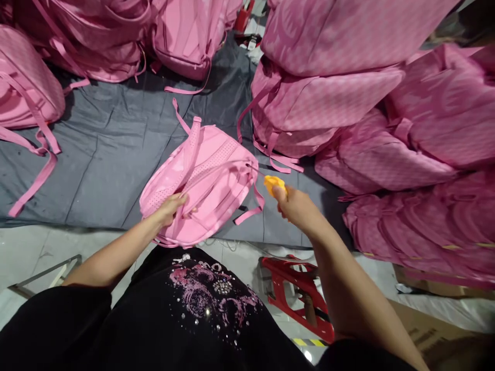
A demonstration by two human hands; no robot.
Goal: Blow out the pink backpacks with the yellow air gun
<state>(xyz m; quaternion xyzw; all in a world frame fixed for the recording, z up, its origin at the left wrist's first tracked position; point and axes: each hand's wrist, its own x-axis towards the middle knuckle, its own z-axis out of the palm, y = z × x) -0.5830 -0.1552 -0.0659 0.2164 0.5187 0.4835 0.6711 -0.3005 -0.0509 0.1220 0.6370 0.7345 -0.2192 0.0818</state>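
Note:
A pink backpack (209, 180) lies back-side up on a dark grey sheet (108, 154) in front of me. My left hand (170, 207) is closed on the backpack's lower left edge. To the right of the bag, my right hand (296, 205) is closed round a small yellow tool (274, 183). A thin pale thread runs from the tool's tip back to the backpack.
Pink backpacks are piled at the right (386, 129), along the back (185, 36) and at the left (27, 87), with loose straps trailing onto the sheet. A red plastic stool (301, 293) stands on the pale floor by my right arm. Cardboard (433, 319) lies at the lower right.

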